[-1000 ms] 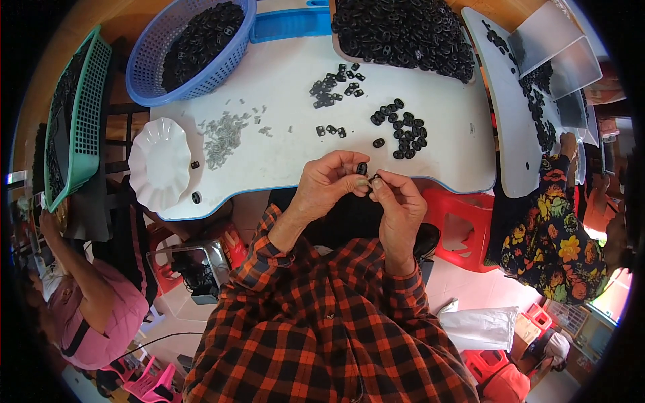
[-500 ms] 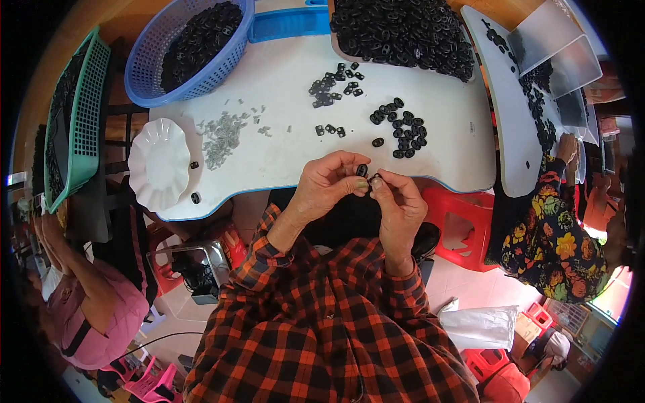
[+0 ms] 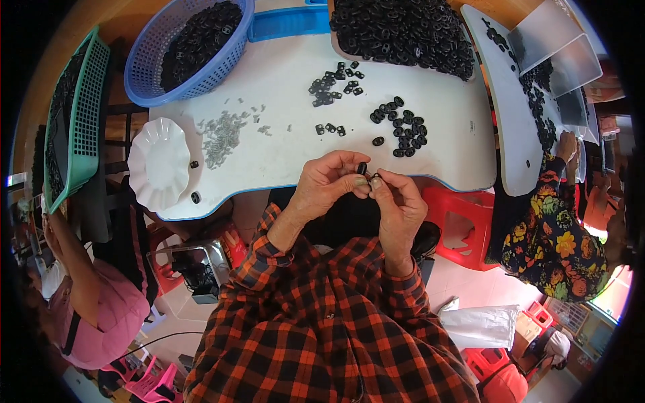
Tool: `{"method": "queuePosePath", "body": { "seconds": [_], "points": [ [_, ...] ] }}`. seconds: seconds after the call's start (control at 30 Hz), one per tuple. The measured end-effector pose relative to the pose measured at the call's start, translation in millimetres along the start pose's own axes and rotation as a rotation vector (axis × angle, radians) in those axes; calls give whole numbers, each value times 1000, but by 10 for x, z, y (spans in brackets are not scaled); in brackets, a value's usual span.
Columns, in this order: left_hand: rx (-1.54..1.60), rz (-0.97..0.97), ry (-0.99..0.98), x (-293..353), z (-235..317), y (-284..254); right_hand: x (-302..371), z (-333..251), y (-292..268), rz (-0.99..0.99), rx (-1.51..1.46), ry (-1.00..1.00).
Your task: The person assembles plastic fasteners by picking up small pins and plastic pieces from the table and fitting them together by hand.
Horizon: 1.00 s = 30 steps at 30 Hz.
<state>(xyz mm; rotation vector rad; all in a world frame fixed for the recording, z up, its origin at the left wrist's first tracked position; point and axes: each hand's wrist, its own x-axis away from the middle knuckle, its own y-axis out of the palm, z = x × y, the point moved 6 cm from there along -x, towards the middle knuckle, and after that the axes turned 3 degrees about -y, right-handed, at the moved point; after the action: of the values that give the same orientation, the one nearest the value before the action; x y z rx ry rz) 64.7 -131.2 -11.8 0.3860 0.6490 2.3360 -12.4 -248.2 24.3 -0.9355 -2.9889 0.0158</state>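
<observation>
Both hands met just off the near edge of the white table (image 3: 282, 74). The left hand (image 3: 327, 185) pinched a small black piece (image 3: 362, 168) upright in its fingertips; the right hand (image 3: 398, 205), touching it, gripped something too small to identify.

From my remote feed, I see the wearer in a long-sleeved flannel shirt checked in orange-red, black and dark grey, its broad plaid filling the near middle of the view. The left sleeve (image 3: 269, 242) ends in a buttoned cuff with the same check, slightly creased at the wrist; the right sleeve (image 3: 403, 282) closes snugly in a matching cuff. Both the left hand (image 3: 329, 185) and the right hand (image 3: 398, 205) are bare, with no gloves, rings or watch that I can make out.
</observation>
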Motion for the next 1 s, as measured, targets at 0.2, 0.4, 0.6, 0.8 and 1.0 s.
{"method": "queuePosePath", "body": {
  "seconds": [0.2, 0.4, 0.6, 0.8, 1.0],
  "points": [
    [31, -17, -4, 1, -18, 10, 1, -36, 8, -2, 17, -29],
    [6, -2, -9, 12, 11, 21, 7, -21, 15, -8, -15, -34],
    [-4, 3, 16, 10, -16, 9, 11, -12, 7, -2, 6, -55],
    [-15, 9, -6, 18, 4, 7, 1, -23, 31, -5, -3, -61],
    [-53, 30, 40, 25, -3, -17, 10, -10, 16, -17, 56, -67]
  ]
}}
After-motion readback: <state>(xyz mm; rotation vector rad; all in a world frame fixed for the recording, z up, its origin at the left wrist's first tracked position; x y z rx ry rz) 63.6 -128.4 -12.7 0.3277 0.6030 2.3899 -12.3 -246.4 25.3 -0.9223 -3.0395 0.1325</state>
